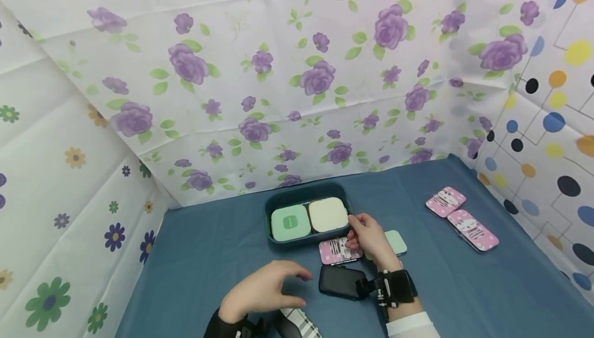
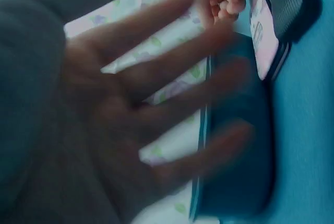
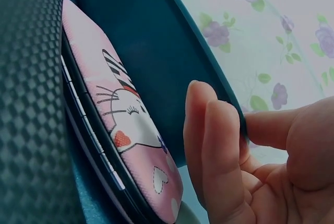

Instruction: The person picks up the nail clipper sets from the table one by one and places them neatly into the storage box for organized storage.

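A dark teal bin (image 1: 297,243) holds a mint-green case (image 1: 290,223) and a cream case (image 1: 328,215) side by side. My right hand (image 1: 371,237) pinches the bin's right rim between thumb and fingers; in the right wrist view, the thumb (image 3: 269,128) meets the rim from outside. A pink cat-print case (image 1: 335,251) lies against the bin's front wall, partly behind that hand's fingers. My left hand (image 1: 266,286) hovers over the cloth, left of a black case (image 1: 341,281), fingers spread and holding nothing. In the left wrist view the left hand (image 2: 141,98) is dark and blurred.
Another light green case (image 1: 396,241) lies under the right wrist. A plaid case (image 1: 300,322) shows below the left hand. Two pink cases (image 1: 472,230) (image 1: 445,201) lie at the far right on the blue cloth (image 1: 209,245). Floral sheets (image 1: 278,96) wall the back and sides.
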The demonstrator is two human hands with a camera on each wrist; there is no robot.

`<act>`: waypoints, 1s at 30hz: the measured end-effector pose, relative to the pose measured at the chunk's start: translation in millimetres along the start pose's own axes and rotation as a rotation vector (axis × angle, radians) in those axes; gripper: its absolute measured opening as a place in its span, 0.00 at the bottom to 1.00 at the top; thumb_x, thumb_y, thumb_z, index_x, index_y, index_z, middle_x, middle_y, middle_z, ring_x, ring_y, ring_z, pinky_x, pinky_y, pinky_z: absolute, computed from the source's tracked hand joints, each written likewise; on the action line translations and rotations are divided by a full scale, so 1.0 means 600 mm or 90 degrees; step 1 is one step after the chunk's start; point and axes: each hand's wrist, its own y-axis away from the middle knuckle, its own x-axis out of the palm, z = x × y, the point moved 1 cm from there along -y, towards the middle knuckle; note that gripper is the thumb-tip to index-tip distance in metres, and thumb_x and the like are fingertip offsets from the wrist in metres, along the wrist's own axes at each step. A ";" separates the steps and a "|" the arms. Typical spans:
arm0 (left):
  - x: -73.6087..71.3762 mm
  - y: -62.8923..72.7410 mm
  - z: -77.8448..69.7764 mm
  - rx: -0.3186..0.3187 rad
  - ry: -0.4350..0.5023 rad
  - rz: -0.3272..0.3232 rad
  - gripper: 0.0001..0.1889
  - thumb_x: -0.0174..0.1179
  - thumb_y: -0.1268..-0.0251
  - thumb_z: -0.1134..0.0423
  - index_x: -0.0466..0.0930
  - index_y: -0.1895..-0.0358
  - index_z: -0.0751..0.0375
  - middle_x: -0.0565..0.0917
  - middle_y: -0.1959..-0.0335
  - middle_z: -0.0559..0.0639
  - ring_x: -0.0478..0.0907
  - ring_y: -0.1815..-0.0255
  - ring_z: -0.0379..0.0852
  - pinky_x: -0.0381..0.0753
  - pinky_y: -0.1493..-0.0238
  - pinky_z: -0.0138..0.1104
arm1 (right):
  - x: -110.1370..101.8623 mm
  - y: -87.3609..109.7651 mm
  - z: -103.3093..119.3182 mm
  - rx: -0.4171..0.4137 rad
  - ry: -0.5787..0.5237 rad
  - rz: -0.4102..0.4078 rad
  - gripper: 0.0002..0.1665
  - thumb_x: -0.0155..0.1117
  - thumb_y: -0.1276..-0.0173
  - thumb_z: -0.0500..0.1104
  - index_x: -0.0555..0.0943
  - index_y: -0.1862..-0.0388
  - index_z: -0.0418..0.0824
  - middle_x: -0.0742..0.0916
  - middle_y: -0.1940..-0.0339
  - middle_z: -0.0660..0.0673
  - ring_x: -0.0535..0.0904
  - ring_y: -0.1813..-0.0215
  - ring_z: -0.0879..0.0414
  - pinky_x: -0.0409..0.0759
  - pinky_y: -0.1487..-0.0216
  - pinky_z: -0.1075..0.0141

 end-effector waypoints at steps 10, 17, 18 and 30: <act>0.044 -0.023 0.009 -0.049 -0.084 0.126 0.23 0.84 0.43 0.61 0.89 0.44 0.49 0.85 0.56 0.36 0.80 0.59 0.31 0.81 0.55 0.31 | -0.005 0.001 -0.002 0.000 -0.011 0.004 0.20 0.53 0.11 0.52 0.76 0.47 0.34 0.83 0.69 0.40 0.87 0.73 0.52 0.86 0.71 0.63; 0.059 -0.023 0.005 -0.092 -0.196 0.149 0.23 0.86 0.48 0.55 0.88 0.49 0.37 0.78 0.57 0.33 0.71 0.58 0.34 0.77 0.57 0.36 | -0.001 0.000 -0.003 -0.003 -0.016 0.018 0.19 0.51 0.10 0.50 0.75 0.47 0.33 0.83 0.68 0.39 0.87 0.72 0.51 0.86 0.69 0.63; 0.061 -0.020 0.002 -0.099 -0.209 0.154 0.23 0.86 0.48 0.54 0.87 0.49 0.36 0.77 0.56 0.33 0.70 0.57 0.34 0.76 0.56 0.36 | -0.001 0.000 -0.004 -0.001 -0.015 0.018 0.19 0.51 0.10 0.50 0.75 0.47 0.33 0.82 0.68 0.39 0.87 0.71 0.51 0.86 0.69 0.63; 0.072 -0.011 -0.006 -0.157 -0.241 0.130 0.26 0.88 0.55 0.65 0.81 0.59 0.37 0.72 0.62 0.33 0.65 0.61 0.37 0.65 0.59 0.37 | -0.001 0.001 -0.001 0.002 -0.009 0.015 0.20 0.50 0.10 0.52 0.74 0.48 0.34 0.83 0.67 0.39 0.88 0.70 0.50 0.87 0.69 0.62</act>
